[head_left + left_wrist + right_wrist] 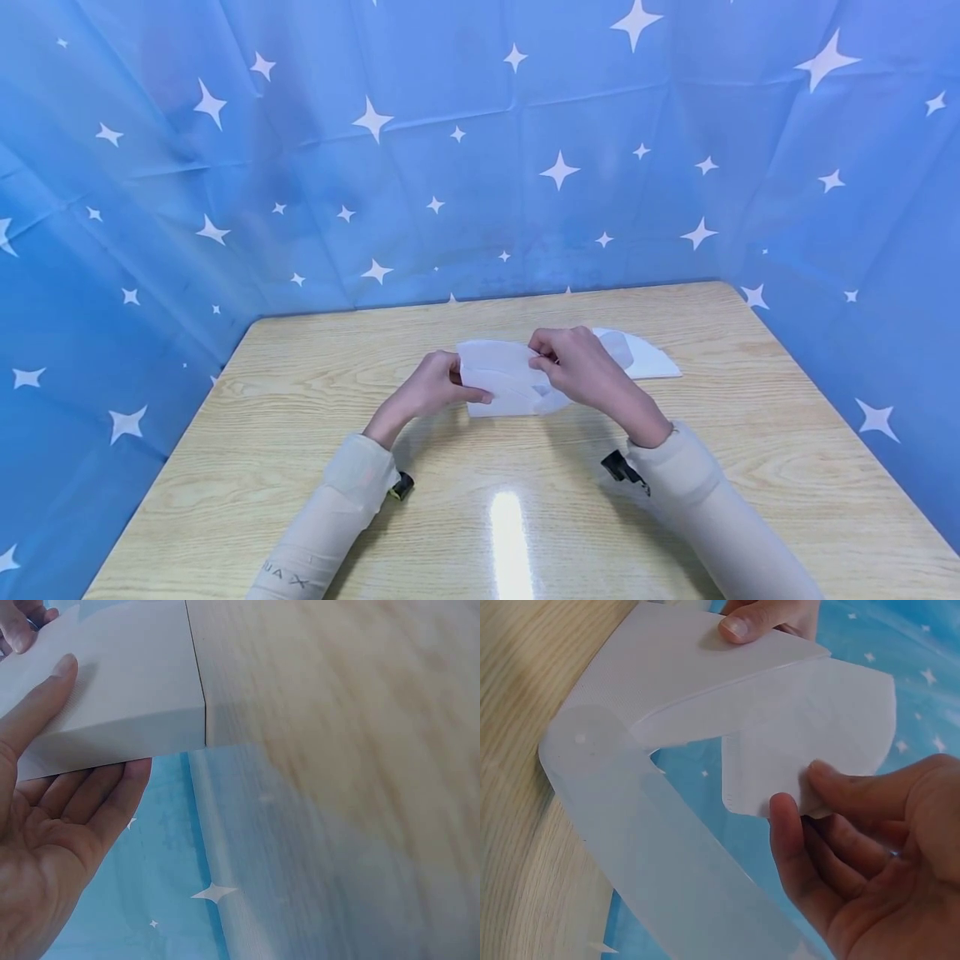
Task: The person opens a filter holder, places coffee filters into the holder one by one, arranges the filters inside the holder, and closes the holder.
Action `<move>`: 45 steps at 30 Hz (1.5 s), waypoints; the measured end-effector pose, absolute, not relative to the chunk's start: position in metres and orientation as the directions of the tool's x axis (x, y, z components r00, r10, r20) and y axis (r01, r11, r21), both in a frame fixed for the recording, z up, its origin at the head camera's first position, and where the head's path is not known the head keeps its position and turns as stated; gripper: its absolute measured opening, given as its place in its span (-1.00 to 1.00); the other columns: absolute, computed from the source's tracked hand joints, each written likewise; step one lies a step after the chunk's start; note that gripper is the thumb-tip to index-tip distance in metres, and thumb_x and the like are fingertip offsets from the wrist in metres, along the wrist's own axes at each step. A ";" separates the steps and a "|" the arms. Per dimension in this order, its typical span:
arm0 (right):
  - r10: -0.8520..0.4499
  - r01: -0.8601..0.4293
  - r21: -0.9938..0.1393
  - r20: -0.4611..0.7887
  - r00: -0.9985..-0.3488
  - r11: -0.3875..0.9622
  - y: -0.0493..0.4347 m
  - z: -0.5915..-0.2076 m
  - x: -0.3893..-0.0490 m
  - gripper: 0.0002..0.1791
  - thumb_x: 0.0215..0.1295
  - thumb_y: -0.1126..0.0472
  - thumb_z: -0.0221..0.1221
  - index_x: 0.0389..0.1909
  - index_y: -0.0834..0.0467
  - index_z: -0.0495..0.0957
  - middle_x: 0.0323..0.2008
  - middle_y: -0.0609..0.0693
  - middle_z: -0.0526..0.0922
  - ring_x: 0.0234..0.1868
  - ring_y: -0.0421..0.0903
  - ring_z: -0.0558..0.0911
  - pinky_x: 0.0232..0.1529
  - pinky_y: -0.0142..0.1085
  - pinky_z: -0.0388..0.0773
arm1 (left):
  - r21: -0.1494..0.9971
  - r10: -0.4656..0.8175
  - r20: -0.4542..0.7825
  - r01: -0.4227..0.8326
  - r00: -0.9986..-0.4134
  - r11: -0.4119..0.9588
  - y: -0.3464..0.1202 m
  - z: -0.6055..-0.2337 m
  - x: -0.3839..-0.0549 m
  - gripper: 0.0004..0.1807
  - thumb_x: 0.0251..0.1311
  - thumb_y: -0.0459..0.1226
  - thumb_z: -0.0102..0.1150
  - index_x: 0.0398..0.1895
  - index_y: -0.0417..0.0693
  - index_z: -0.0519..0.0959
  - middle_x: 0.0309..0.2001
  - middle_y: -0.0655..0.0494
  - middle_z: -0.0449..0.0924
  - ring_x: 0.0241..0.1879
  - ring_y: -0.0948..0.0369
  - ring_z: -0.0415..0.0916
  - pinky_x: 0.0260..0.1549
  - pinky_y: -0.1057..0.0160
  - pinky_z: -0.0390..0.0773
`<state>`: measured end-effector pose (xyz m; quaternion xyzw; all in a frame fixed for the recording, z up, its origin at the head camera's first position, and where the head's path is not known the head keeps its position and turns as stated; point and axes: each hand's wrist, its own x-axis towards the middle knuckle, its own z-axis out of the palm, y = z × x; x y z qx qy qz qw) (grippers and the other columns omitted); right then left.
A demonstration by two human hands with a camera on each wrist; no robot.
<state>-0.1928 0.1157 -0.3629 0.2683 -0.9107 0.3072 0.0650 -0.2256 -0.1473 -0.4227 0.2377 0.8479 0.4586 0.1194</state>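
Observation:
Both hands hold a white cardboard box (495, 375) over the table. My left hand (435, 385) grips its left end, thumb on the top face and fingers underneath, as the left wrist view shows. With thumb and fingers, my right hand (581, 367) pinches a white flap (840, 720) with a rounded corner at the box's other end. A translucent strip (667, 840) extends from the box's near corner and runs beneath the right hand. Behind that hand lies a flat white piece (654, 360) with a curved edge, partly covered by hand and strip.
The wood-grain table (300, 467) ends at a far edge just beyond the hands. A blue curtain (450, 167) with white stars hangs behind and at both sides. Small black wrist devices (622, 468) sit at both sleeve cuffs, low over the tabletop.

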 end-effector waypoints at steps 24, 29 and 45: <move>-0.437 -0.525 -0.529 0.292 -0.850 0.667 0.115 -0.365 -0.195 -0.94 0.38 0.33 0.30 -0.28 0.24 0.70 -0.41 0.00 0.75 -0.54 -0.22 0.44 -0.38 -0.33 0.41 | 0.840 0.518 0.025 0.299 -0.855 0.453 -0.145 -0.420 -0.226 -0.62 0.07 -0.17 0.60 -0.07 -0.10 0.73 -0.20 0.02 0.81 -0.35 0.27 0.71 -0.35 0.28 0.62; -0.437 -0.533 -0.521 0.306 -0.846 0.666 0.115 -0.367 -0.196 -0.96 0.36 0.34 0.32 -0.30 0.23 0.68 -0.44 -0.02 0.72 -0.54 -0.22 0.43 -0.38 -0.33 0.40 | 0.843 0.513 0.022 0.291 -0.858 0.452 -0.145 -0.421 -0.226 -0.61 0.06 -0.17 0.60 -0.07 -0.10 0.73 -0.19 0.01 0.81 -0.34 0.27 0.72 -0.34 0.28 0.63; -0.463 -0.563 -0.503 0.322 -0.826 0.655 0.114 -0.368 -0.197 -0.93 0.34 0.39 0.31 -0.31 0.17 0.66 -0.52 -0.05 0.62 -0.57 -0.22 0.33 -0.41 -0.35 0.33 | 0.845 0.516 0.023 0.292 -0.857 0.448 -0.146 -0.421 -0.226 -0.61 0.07 -0.19 0.60 -0.07 -0.12 0.73 -0.18 0.00 0.81 -0.32 0.26 0.73 -0.33 0.28 0.64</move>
